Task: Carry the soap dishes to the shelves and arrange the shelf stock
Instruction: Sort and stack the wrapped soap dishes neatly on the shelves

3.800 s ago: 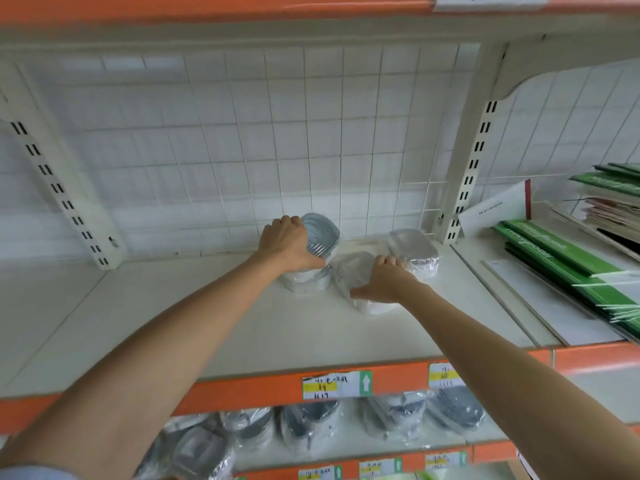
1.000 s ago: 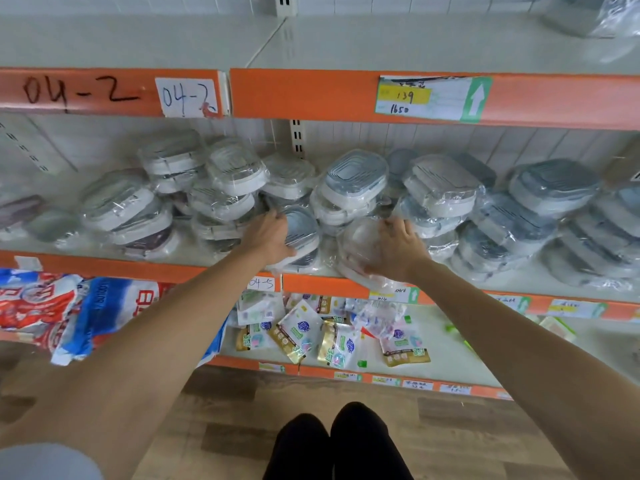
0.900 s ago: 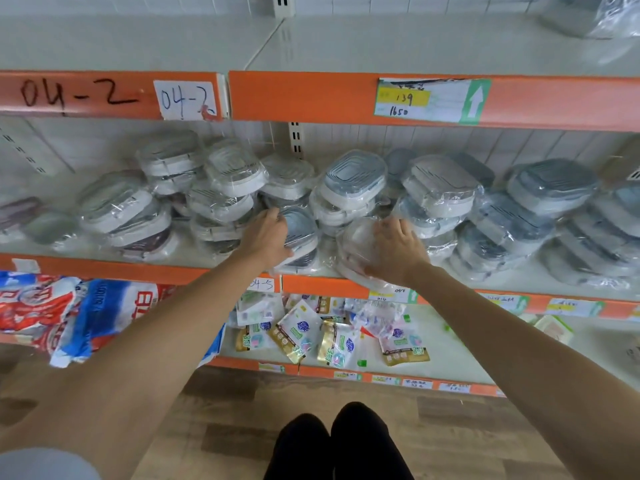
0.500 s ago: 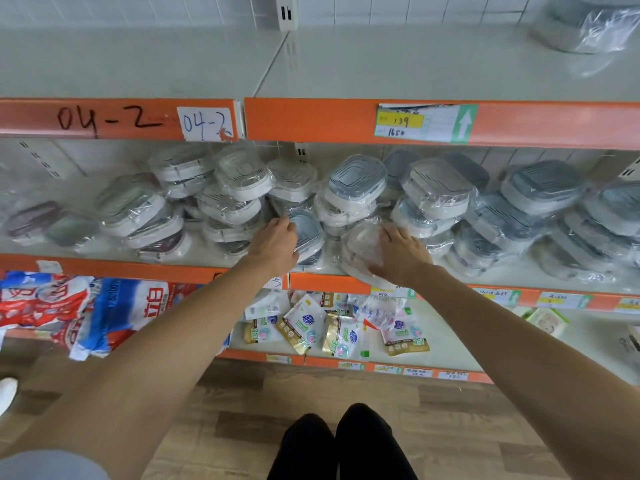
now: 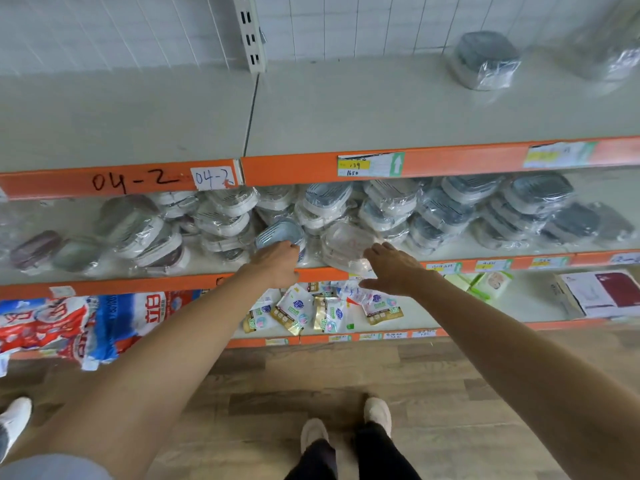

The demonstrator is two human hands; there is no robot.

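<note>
Several plastic-wrapped soap dishes are piled along the middle shelf [image 5: 450, 249]. My left hand [image 5: 277, 263] hovers at the shelf's front edge, just below a blue-grey soap dish [image 5: 280, 233], its fingers loosely bent and holding nothing. My right hand [image 5: 391, 268] is spread open beside a clear-wrapped white soap dish [image 5: 346, 244], its fingertips close to the wrapping. On the top shelf [image 5: 346, 109] a single wrapped grey soap dish [image 5: 485, 60] stands at the back right, and another blurred one [image 5: 616, 57] lies at the far right.
The bottom shelf holds small sachets [image 5: 322, 310], red and blue bags [image 5: 69, 323] at the left and a flat box [image 5: 602, 292] at the right. Orange shelf edges carry price labels [image 5: 370, 165]. My feet stand on wooden floor [image 5: 242, 393]; another person's shoe [image 5: 14, 417] is at the far left.
Both hands have drawn back from the two dishes on the middle shelf to its front edge. The view has pulled back and risen, now showing the top shelf.
</note>
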